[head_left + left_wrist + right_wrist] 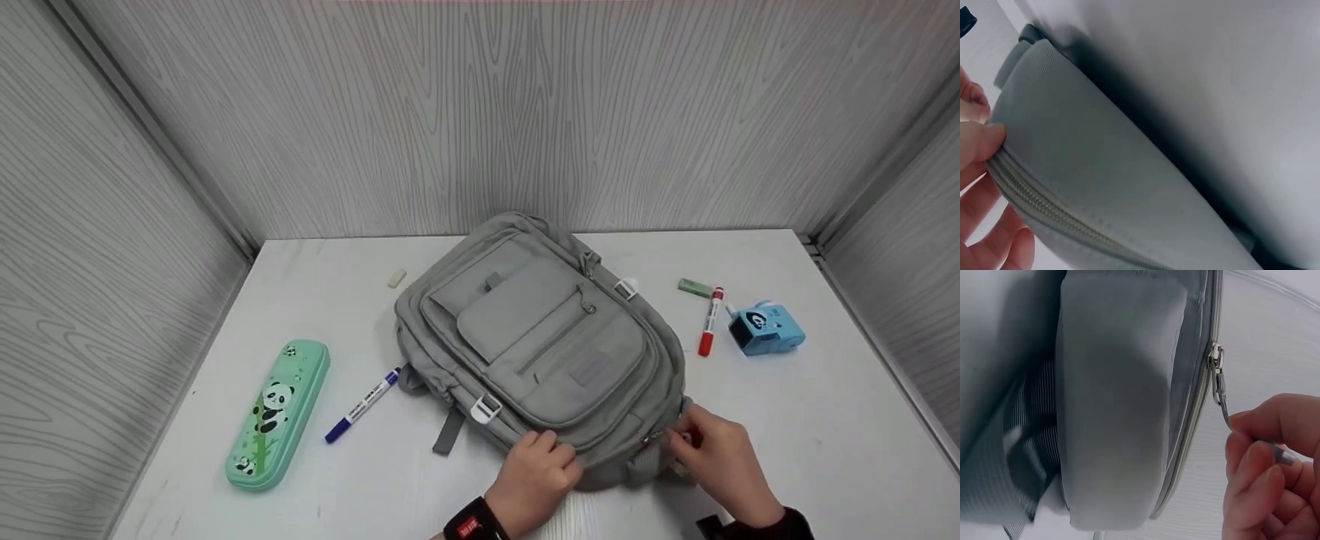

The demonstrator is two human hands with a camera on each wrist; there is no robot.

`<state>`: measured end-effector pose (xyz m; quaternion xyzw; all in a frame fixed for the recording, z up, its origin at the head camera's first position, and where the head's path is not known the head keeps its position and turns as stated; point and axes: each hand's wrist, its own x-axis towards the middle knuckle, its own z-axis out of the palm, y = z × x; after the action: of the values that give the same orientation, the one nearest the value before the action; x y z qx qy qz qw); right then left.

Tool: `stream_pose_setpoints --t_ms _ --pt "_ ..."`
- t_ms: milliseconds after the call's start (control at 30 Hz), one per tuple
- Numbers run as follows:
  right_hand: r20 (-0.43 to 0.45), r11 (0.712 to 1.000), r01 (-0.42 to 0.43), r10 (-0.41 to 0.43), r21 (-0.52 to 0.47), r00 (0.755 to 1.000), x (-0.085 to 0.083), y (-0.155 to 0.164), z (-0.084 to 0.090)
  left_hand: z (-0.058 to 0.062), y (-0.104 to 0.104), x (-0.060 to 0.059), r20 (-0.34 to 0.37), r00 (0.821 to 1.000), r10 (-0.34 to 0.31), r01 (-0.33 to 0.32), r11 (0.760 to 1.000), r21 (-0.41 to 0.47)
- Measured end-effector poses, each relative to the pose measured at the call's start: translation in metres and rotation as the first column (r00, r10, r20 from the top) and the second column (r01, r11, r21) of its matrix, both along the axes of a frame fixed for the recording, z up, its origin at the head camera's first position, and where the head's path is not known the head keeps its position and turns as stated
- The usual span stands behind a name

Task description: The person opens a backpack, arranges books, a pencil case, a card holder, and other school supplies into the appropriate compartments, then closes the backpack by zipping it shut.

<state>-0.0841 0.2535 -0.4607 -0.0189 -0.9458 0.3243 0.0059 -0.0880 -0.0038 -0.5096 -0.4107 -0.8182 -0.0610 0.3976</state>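
Note:
A grey backpack [547, 330] lies slantwise on the white table, front pockets facing up. At its near edge my left hand [536, 476] grips the fabric; in the left wrist view the thumb [985, 138] presses beside the zipper [1055, 216], with the other fingers under the edge. My right hand [724, 457] is at the bag's near right corner. Its thumb and fingertips pinch the cord of a zipper pull [1225, 410], which hangs from the metal slider [1216, 357] on the zipper track.
To the left lie a green panda pencil case [277, 416] and a blue marker [364, 405]. A small whitish eraser [397, 278] is behind them. On the right are a red marker [711, 322], a green eraser-like block [696, 288] and a blue panda pencil sharpener [769, 328]. Grey panels wall the table.

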Motion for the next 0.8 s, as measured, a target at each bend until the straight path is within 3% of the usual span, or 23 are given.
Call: stream_pose_setpoints --t_ms 333,667,800 --pt "-0.1 0.999 -0.005 0.009 0.042 0.995 -0.004 0.007 -0.003 0.006 -0.032 0.001 0.036 0.999 -0.027 0.03 0.996 -0.083" --pt "-0.151 0.995 0.022 -0.007 0.093 0.988 -0.013 0.022 -0.004 0.007 -0.062 -0.004 0.057 0.997 -0.049 0.053 0.996 -0.071" --pt "-0.209 0.996 0.013 0.007 0.091 0.978 -0.016 0.022 -0.007 0.006 -0.074 -0.005 0.061 0.997 -0.043 0.047 0.996 -0.077"
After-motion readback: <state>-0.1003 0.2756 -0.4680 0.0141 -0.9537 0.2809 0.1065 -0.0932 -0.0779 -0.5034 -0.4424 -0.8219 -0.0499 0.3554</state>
